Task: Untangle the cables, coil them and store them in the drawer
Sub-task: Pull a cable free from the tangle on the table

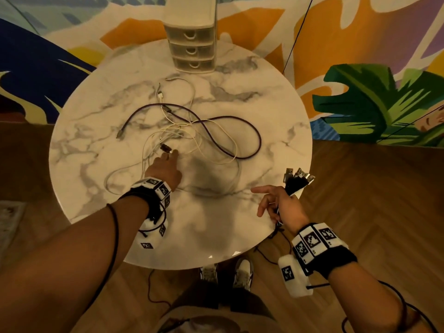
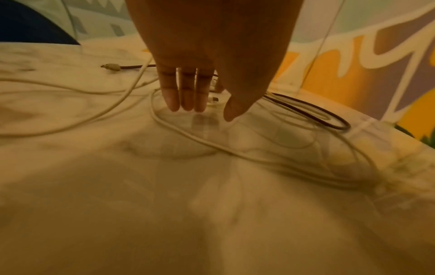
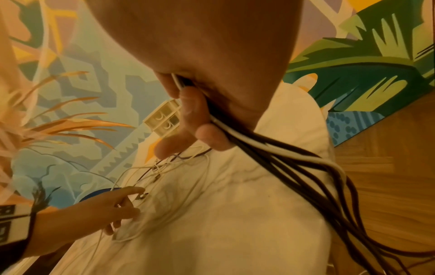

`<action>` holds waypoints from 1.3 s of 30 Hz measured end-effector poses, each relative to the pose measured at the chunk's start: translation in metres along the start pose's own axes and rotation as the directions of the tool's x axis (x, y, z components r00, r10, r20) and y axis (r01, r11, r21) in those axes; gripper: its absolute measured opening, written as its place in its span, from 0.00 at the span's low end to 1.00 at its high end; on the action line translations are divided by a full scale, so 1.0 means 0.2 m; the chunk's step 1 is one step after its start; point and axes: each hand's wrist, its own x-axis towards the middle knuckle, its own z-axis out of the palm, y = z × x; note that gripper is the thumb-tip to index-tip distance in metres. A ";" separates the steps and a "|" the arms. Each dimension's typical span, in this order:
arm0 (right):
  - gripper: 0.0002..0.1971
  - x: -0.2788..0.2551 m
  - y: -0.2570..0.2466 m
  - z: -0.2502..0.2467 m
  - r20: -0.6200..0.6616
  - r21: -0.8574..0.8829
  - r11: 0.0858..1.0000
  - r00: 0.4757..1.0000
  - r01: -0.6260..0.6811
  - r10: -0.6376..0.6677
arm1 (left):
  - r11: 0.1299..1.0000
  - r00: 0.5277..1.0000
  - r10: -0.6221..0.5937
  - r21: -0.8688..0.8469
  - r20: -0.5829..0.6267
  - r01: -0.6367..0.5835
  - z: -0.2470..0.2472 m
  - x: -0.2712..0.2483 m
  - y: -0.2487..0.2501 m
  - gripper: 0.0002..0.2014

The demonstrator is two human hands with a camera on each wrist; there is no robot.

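On the round marble surface (image 1: pixel 276 131) lies a loose tangle: a purple cable (image 1: pixel 254 131) looping out to the right, and several thin white cables (image 1: pixel 192 92) crossing it and trailing to the near left. The left hand (image 1: pixel 165 170) reaches into the middle of the tangle with its fingers (image 2: pixel 173 93) extended and relaxed, tips just at a small dark plug (image 1: pixel 165 147); no grip on it is visible. The right hand (image 1: pixel 280 205), at the near right edge, holds a bundle of cables (image 3: pixel 270 148), mostly dark with one white, fingers curled round it; the bundle's USB plugs (image 1: pixel 300 175) stick up past the hand and the tails hang off the edge toward the floor.

These cables look light, limp and a little springy, so they will probably drag their neighbours when pulled. The stiff plug end seems the best place to pinch, drawing the cord out slowly through the crossings. The small drawer unit (image 1: pixel 191 48) stands at the far edge, its drawers all closed.
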 end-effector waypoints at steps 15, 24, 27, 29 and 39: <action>0.25 0.02 0.00 0.04 -0.015 -0.082 0.997 1.000 -0.005 0.004 | 0.897 0.880 0.441 0.119 -0.178 -0.425 -0.10 0.02 0.27 0.28; 0.25 0.02 0.01 0.02 -0.021 -0.071 0.997 0.999 -0.040 0.039 | 0.811 0.848 0.525 0.259 0.069 -0.524 -0.08 -0.21 0.55 0.11; 0.26 0.04 -0.03 0.07 -0.064 -0.021 0.996 0.995 -0.083 0.082 | 0.713 0.755 0.653 0.290 0.057 -0.639 -0.07 -0.40 0.65 0.11; 0.23 0.05 -0.05 0.09 -0.094 -0.005 0.998 0.994 -0.056 0.055 | 0.686 0.718 0.694 0.255 0.049 -0.681 -0.05 -0.47 0.67 0.12; 0.18 0.03 -0.21 0.04 -0.236 0.245 0.947 0.960 0.209 -0.151 | 0.977 0.977 0.207 0.056 -0.052 -0.205 -0.11 -0.20 0.21 0.13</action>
